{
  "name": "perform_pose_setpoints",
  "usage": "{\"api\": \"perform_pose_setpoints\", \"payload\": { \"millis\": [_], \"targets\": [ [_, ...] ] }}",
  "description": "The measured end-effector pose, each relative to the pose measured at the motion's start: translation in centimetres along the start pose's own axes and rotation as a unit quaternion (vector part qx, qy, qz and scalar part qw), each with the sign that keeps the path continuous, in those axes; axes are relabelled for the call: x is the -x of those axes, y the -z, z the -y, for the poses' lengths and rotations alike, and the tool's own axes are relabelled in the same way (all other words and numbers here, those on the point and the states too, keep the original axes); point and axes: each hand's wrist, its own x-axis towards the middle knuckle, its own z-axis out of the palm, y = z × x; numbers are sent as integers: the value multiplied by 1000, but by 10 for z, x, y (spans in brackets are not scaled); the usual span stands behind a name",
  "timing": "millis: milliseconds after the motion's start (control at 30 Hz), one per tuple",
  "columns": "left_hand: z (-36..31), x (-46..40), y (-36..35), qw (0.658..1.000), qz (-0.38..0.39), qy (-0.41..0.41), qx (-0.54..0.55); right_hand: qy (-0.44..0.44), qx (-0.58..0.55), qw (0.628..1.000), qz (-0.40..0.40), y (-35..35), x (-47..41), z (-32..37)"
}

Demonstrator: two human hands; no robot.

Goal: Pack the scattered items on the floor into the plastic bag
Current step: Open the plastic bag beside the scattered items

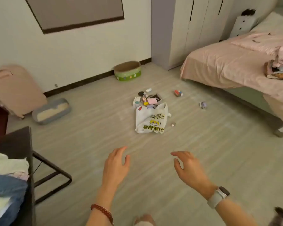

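Both grips are spread and empty: my left hand [116, 165] and right hand [189, 168] hover above the floor [88, 144], well apart from the plastic bag [151, 119]. That white bag lies flat on the floor. A cluster of small items [148, 98] touches its far edge. Beyond the bag to the right sit a small box [178, 93] and a lilac item [203, 105]; a tiny piece [173, 124] lies just beside its right edge.

White plastic bag [149, 119] with black and yellow print (pale grey streaked floor [203, 144]), pink bedspread [227, 67].
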Motion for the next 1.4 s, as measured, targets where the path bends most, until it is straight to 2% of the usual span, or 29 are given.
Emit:
{"api": "perform_pose_setpoints", "payload": {
  "millis": [133,233,333,433,600,767,900,1000,1233,1400],
  "targets": [
    [61,-27,-26,991,77,103,-23,-57,-3,993,108,-52,-56,-17],
    [97,-66,-29,982,105,155,-28,-77,0,988,132,-82,-125,-13],
    [115,-136,-13,979,133,153,-33,-107,7,981,164,-99,-203,12],
    [119,-217,1,982,142,112,-48,-107,-8,977,185,-108,-269,39],
    [114,-343,5,985,149,78,-30,-137,-27,977,161,-103,-364,53],
    [117,-452,-5,982,160,102,0,-162,-40,973,161,-112,-470,43],
    [138,-556,-6,979,159,130,-2,-167,-75,971,154,-133,-583,41],
    [147,-650,5,976,152,156,-11,-167,-92,965,181,-141,-680,46],
    [135,-853,18,980,157,118,-4,-187,-121,961,162,-130,-869,59],
    [129,-988,-17,968,238,84,1,-265,-157,945,112,-134,-962,45]
  ]
}}
